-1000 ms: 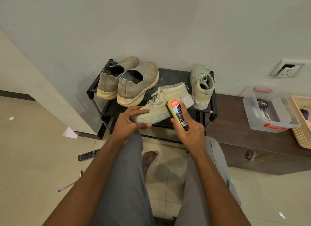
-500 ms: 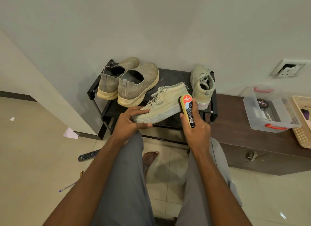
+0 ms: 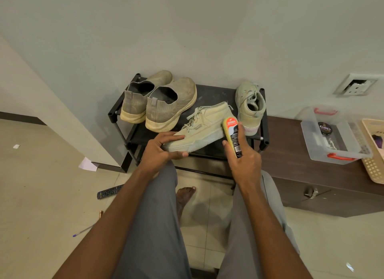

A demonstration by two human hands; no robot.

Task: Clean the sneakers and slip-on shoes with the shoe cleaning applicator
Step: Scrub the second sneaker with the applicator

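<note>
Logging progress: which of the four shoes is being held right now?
The pale green lace-up sneaker at the rack's front; left hand grips its toe.

Dim, flat indoor light with a greenish cast; source not seen. Soft shadows are thrown on the wall (image 3: 187, 29) at 10 o'clock of the shoe rack (image 3: 209, 91). Wide-angle bending is seen at the edges. A small glare spot is seen on the floor (image 3: 350, 266) at 5 o'clock. Slight overall softness.
</note>
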